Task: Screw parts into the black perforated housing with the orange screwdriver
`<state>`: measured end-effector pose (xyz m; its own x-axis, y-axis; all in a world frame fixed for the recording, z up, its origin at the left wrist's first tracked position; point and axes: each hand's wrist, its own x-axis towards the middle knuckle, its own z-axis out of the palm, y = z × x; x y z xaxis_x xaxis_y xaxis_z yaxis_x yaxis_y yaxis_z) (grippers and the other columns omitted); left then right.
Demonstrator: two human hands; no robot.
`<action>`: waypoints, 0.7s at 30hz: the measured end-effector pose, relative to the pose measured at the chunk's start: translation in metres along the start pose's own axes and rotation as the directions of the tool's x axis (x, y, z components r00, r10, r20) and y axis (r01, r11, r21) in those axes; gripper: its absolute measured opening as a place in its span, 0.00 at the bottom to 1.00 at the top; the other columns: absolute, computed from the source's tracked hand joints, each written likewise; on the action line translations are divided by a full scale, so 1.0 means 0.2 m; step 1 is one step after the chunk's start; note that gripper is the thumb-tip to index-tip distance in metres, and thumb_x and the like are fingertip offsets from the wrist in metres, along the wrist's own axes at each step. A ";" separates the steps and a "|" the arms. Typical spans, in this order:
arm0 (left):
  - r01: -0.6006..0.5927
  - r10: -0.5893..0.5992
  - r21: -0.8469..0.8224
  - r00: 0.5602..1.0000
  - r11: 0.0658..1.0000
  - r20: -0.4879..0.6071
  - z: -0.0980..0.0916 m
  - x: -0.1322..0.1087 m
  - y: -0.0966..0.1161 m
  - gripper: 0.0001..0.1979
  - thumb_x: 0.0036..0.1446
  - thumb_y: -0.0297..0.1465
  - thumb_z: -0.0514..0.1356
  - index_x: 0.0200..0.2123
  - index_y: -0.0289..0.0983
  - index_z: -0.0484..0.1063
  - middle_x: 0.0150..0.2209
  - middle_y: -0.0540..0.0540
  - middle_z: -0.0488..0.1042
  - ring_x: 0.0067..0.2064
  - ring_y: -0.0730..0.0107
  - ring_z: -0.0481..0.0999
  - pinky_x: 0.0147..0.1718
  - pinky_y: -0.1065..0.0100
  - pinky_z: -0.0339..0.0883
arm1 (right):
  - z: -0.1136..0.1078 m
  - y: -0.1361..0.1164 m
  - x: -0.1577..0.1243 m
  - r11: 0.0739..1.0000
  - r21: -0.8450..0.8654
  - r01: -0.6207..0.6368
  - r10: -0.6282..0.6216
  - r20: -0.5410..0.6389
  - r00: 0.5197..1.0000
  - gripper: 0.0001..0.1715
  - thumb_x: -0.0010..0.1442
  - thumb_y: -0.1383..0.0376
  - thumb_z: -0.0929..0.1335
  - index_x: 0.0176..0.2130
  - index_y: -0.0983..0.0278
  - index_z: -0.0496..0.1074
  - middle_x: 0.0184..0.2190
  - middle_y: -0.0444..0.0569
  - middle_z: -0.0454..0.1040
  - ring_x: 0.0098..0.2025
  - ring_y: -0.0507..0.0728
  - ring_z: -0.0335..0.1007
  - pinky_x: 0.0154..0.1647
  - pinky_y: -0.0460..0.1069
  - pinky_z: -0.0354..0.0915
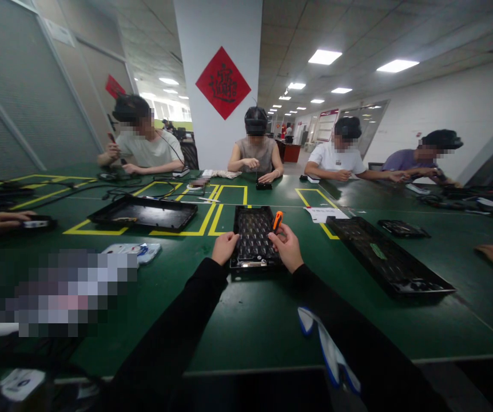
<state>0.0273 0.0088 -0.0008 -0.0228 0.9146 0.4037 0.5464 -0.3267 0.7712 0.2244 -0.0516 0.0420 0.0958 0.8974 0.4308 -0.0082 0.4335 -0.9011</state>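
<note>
In front of me on the green table lies a black rectangular tray [253,232] with rows of small shiny dark pieces inside. My left hand [226,248] is closed on its left rim, thumb towards the inside. At the opposite side, my right hand [287,247] is closed round a tool with an orange and black handle [277,221], which points upward. The tool's lower end is hidden by the fingers, so its kind cannot be told. That hand rests against the tray's right edge. Along the near edge of the tray is a pale metallic strip [253,264].
A long black tray [392,260] with a green piece inside lies to the right, near a smaller dark case [403,229]. Another shallow black tray [143,214] sits at left. Plastic packets [143,252] lie nearer. Several people work around the green table [212,320].
</note>
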 end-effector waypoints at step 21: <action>-0.011 0.011 0.008 1.000 1.000 0.008 0.01 0.01 -0.02 0.19 0.50 0.40 0.50 0.14 0.36 0.50 0.15 0.54 0.51 0.21 0.77 0.54 0.22 0.72 0.45 | 0.00 0.02 0.00 0.999 -0.014 0.037 -0.037 -0.011 0.999 0.22 0.48 0.61 0.68 0.44 0.62 0.63 0.29 0.41 0.61 0.20 0.44 0.56 0.17 0.41 0.55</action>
<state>0.0263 0.0117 -0.0036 -0.0106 0.9128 0.4084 0.5536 -0.3348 0.7625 0.2248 -0.0492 0.0382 0.1067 0.8797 0.4634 0.0098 0.4651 -0.8852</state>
